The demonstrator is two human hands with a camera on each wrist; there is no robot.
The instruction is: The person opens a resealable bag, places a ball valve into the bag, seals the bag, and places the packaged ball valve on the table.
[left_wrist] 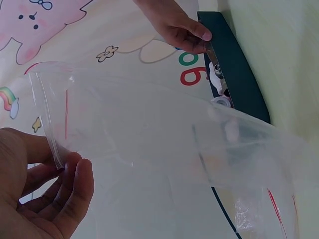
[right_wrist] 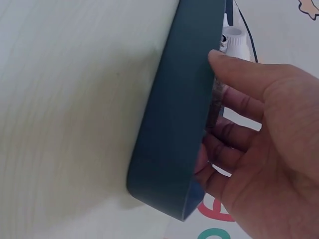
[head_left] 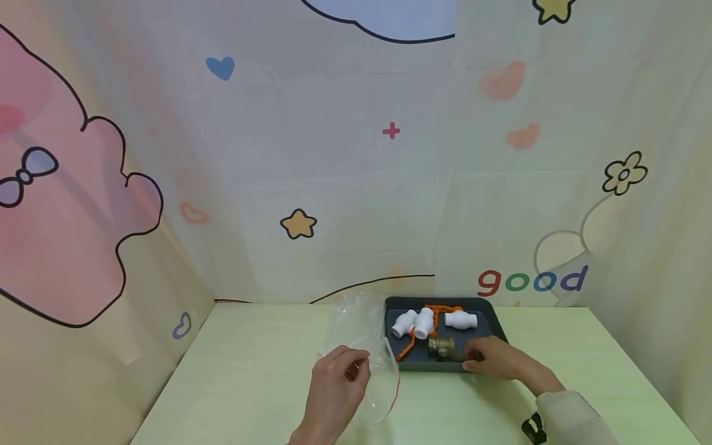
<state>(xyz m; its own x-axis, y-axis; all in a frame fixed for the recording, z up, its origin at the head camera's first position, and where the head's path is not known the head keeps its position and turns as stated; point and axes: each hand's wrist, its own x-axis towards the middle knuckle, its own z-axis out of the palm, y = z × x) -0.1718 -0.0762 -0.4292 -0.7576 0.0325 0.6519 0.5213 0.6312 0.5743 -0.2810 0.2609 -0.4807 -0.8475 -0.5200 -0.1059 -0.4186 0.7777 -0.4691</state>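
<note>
My left hand pinches the edge of a clear zip bag between thumb and fingertips. The bag has red lines near its mouth and spreads across the left wrist view. Over the tray's near right corner, my right hand grips the lever end of a brass valve. In the right wrist view the thumb lies at the rim of the dark tray, with the other fingers curled inside. White plastic fittings and orange levers lie in the tray behind the valve.
The tray stands at the back of a pale green tabletop, close to a printed cloth backdrop. A small black object shows beside the right sleeve. The bag overlaps the tray's left side in the head view.
</note>
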